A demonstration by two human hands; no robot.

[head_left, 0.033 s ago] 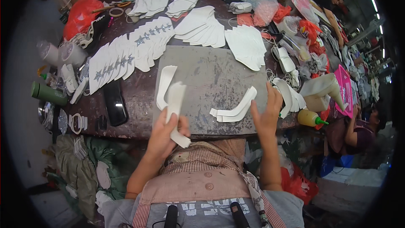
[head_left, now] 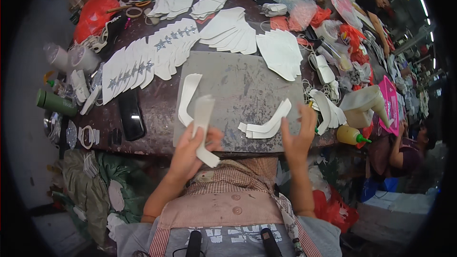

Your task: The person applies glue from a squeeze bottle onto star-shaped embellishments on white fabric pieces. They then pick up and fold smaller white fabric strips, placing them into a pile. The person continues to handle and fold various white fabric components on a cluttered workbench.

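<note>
My left hand (head_left: pixel 191 150) is closed around a bent white strip (head_left: pixel 203 114), slightly blurred, held above the near edge of a worn grey board (head_left: pixel 228 81). Behind it, another bent white strip piece (head_left: pixel 188 97) lies on the board's left side. A small fanned stack of similar white strips (head_left: pixel 266 126) rests on the right part of the board. Just right of that stack, my right hand (head_left: pixel 297 135) is raised with fingers apart, and I see nothing held in it. A small yellow tip (head_left: pixel 310 104) shows by its fingers.
Fanned white panels with silver stars (head_left: pixel 128 71) and plain white panels (head_left: pixel 278 54) line the board's far side. A black phone (head_left: pixel 130 116) and green bottle (head_left: pixel 56 103) are at left. More curved strips (head_left: pixel 328 114), a yellow squeeze bottle (head_left: pixel 350 134) and a pink basket (head_left: pixel 389 104) stand right.
My left hand has shifted slightly right with the white strip. The fingers of my right hand have dipped a little and bent. The strips on the board stay where they were.
</note>
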